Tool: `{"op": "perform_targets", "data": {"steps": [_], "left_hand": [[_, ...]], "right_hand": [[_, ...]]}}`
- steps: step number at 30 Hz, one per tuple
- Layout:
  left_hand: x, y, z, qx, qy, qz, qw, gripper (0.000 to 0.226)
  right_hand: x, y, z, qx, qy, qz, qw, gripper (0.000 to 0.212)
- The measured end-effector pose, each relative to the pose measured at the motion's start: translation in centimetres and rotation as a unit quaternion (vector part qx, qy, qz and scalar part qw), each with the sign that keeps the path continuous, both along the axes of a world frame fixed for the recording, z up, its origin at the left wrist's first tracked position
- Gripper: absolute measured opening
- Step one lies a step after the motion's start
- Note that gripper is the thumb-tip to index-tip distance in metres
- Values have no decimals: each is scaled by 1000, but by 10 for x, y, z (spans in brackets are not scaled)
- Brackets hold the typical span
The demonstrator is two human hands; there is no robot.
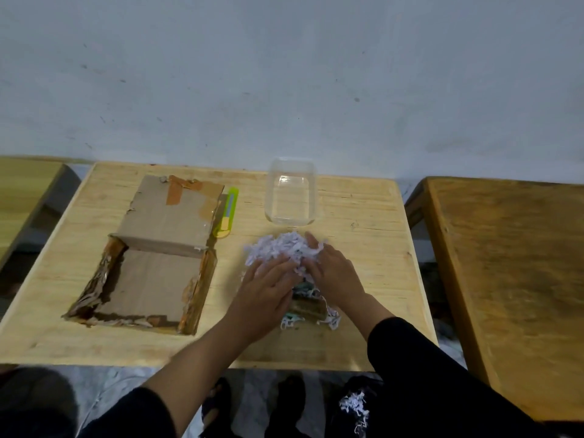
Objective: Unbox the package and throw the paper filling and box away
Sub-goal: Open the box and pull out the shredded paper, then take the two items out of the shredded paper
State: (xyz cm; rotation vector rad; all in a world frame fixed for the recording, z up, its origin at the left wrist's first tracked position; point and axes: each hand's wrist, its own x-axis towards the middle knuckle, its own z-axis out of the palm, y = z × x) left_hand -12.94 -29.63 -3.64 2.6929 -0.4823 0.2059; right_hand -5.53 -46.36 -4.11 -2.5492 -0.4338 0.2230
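A heap of white shredded paper filling [279, 248] lies on the wooden table [357, 222], right of centre. My left hand [265, 292] and my right hand [331, 273] press on the heap from both sides, fingers spread over the shreds. Under my hands a small brown object [308, 306] shows among the strips; I cannot tell what it is. The open cardboard box [148, 273] lies on the left of the table with nothing inside, its lid [172, 210] folded back and torn tape along its edges.
A clear plastic container [291, 191] stands behind the heap. A green and yellow box cutter [228, 213] lies beside the box lid. A darker wooden table [512, 279] stands at the right. More shreds [355, 406] lie below the table near my feet.
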Motion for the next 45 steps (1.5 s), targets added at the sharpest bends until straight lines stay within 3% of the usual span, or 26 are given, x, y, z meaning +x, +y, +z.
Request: {"op": "perform_targets", "data": {"steps": [2,4,6,8,11,14,18,22,26,30,36,41,45], "left_hand": [[8,5,-6,4,66,49,997,41],[17,13,-10,-11,114,94,989,49],[22,21,-14,-8,127,97,987,52],[22,26,-16,-24,136,101,985,51],[14,33,-16,-47,142,133,980,51],[1,39,-12,-41,140,169,975,45],[-10,40,4,2,74,186,980,37],[-7,16,19,41,-34,120,991,22],[5,-11,12,22,56,12,998,37],[16,-8,-9,-7,163,61,985,52],[21,6,-21,-61,212,121,968,41],[26,5,-24,-95,226,142,959,41],[28,5,-26,-118,238,167,950,38]], "right_hand": [[3,-1,4,11,-39,-21,999,50],[1,-3,8,-1,-133,-17,991,49],[-7,-1,11,-7,-210,20,978,42],[-18,7,12,-22,-230,90,969,37],[-27,14,3,-68,-167,132,975,39],[-24,8,-6,-56,-85,69,992,44],[-20,-6,-4,-34,-95,21,995,38],[-24,-13,-1,-4,-144,80,986,27],[-34,-5,-2,37,-126,137,982,27],[-34,-19,-9,-32,-95,80,992,31],[-32,-40,-1,-122,-94,-28,988,31],[-27,-21,-3,-50,-75,46,995,25],[-21,-22,-9,-48,18,-1,999,39]]}}
